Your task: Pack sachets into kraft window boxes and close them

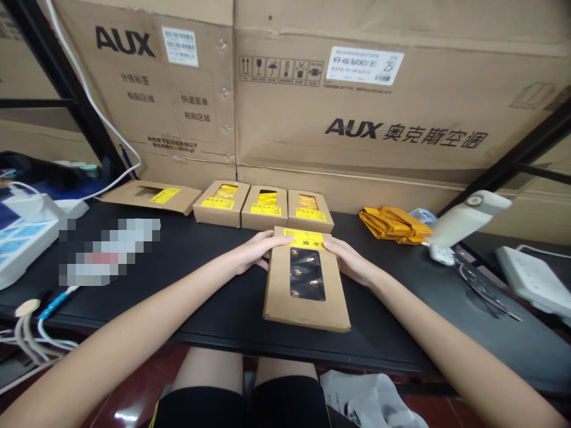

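A brown cardboard box (274,291) with a clear window and a yellow label lies on the black table near me. Dark contents with small gold marks show through its window. My left hand (256,249) grips the far left side of the box, thumb on the yellow label. On the far right corner, my right hand (350,258) holds it with the thumb on top. Behind it stand three similar window boxes (265,221) in a row, with yellow packets showing inside. A flatter cardboard box (127,195) with a yellow label lies left of them.
Orange-yellow packets (392,224) are piled at the right, beside a white bottle (468,217) and glasses (486,291). White power strips (533,279) and cables flank the table (214,321). Large AUX cartons (285,119) wall off the back.
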The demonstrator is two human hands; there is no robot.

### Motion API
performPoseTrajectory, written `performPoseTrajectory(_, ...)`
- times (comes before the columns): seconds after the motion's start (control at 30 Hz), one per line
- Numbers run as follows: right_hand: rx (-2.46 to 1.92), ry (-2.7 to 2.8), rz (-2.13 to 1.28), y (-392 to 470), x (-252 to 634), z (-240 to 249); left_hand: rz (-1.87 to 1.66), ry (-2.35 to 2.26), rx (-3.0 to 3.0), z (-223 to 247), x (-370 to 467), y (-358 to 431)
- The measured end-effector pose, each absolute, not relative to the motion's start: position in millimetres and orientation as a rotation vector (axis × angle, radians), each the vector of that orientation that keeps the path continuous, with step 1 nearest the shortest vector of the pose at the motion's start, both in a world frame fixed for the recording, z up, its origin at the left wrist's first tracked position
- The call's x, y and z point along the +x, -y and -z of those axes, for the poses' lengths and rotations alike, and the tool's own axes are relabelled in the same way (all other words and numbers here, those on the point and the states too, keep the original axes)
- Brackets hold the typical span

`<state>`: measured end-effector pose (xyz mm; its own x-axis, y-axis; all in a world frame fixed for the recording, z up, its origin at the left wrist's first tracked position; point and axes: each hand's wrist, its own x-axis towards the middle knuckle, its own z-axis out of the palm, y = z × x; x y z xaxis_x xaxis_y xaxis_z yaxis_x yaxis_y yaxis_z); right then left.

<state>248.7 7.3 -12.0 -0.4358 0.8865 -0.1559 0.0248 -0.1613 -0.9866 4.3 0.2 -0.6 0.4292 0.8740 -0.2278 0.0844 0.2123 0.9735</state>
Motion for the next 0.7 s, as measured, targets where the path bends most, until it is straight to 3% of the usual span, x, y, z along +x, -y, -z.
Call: performPoseTrajectory(0.7, -1.089, 1.465, -1.681, -9.7, 249.5, 14.0, -0.651, -0.957, 1.265, 2.9, 3.3, -2.5)
